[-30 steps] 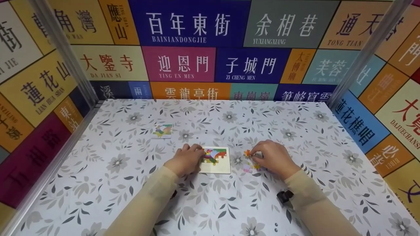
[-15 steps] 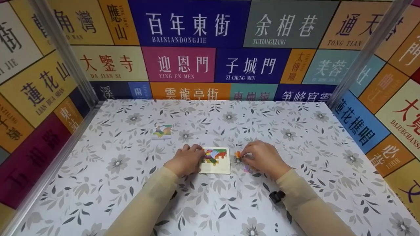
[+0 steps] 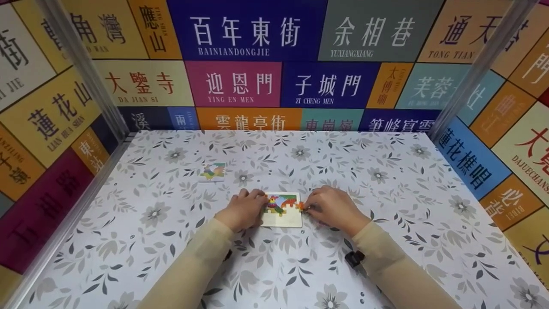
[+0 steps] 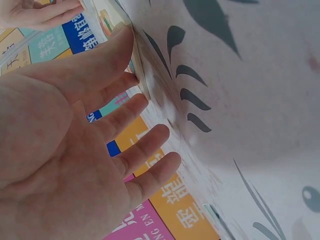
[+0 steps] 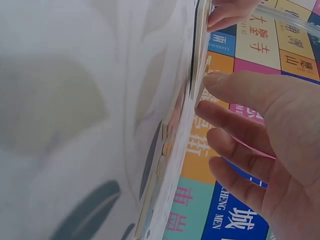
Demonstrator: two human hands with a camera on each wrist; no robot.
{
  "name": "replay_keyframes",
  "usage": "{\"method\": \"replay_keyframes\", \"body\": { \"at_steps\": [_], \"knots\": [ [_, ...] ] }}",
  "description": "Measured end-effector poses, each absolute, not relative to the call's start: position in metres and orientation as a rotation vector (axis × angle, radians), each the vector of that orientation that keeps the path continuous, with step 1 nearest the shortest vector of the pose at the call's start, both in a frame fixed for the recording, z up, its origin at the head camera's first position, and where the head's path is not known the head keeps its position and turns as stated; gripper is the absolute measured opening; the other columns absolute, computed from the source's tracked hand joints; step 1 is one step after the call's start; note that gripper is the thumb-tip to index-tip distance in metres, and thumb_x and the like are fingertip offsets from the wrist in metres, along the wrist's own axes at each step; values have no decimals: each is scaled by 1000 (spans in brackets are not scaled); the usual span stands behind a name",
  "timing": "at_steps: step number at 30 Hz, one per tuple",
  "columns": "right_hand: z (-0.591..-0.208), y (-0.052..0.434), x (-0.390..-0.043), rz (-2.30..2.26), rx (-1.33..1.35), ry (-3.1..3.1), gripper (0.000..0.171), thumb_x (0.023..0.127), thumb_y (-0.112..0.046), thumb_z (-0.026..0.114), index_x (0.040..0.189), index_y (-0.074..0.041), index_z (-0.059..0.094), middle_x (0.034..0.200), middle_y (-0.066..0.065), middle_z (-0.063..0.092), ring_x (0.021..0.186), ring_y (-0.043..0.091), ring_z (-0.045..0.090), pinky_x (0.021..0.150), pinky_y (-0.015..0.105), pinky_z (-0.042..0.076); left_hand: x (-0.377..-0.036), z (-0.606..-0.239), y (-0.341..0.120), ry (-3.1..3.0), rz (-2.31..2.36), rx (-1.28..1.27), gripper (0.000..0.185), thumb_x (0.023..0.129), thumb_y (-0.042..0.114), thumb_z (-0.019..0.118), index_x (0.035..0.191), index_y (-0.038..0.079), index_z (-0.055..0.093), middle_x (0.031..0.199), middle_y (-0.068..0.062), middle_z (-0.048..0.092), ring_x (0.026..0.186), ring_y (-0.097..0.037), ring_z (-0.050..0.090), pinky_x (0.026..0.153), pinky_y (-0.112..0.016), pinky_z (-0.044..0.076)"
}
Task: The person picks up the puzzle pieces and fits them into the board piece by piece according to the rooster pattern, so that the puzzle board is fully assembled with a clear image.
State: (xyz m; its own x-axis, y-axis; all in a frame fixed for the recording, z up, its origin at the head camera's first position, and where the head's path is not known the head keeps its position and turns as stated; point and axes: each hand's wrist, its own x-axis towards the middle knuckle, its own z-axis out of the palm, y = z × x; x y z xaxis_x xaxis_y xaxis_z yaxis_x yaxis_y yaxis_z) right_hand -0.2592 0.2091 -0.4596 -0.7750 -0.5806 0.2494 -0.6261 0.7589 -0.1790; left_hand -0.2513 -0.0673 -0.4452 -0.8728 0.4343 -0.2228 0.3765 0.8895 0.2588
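Observation:
In the head view a small jigsaw board [image 3: 285, 220] lies mid-table, its upper part filled with a colourful bird picture and its lower part bare cream. My left hand [image 3: 242, 211] holds the board's left end; in the left wrist view the thumb [image 4: 125, 47] rests on its rim, with the other fingers spread beyond. Between thumb and forefinger, my right hand [image 3: 332, 210] pinches an orange puzzle piece [image 3: 301, 206] at the board's right edge. The right wrist view shows that piece edge-on, tilted over the board. Loose puzzle pieces [image 5: 172, 117] lie flat beneath the right hand, mostly hidden from above.
A small square picture card [image 3: 213, 172] lies on the table back left of the board. White cloth with grey flowers covers the table [image 3: 274, 266]. Panels printed with Chinese characters [image 3: 238, 83] enclose the back and both sides, with clear posts at the corners.
My right hand has lifted the orange piece from beside the loose pieces and carried it left to the board's right edge. The left hand and the board stay put.

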Motion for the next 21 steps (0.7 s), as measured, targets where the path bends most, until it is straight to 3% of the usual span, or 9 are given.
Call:
{"method": "replay_keyframes", "body": {
  "at_steps": [21],
  "knots": [
    [-461, 182, -261, 380, 1060, -2731, 10, 83, -19, 85, 92, -24, 83, 96, -5, 75, 92, 19, 68, 81, 39, 56, -249, -444, -66, 2817, 305, 645, 48, 90, 17, 79, 136, 14, 64, 153, -9, 48, 135, -37, 44, 109, -58, 41]
  ]
}}
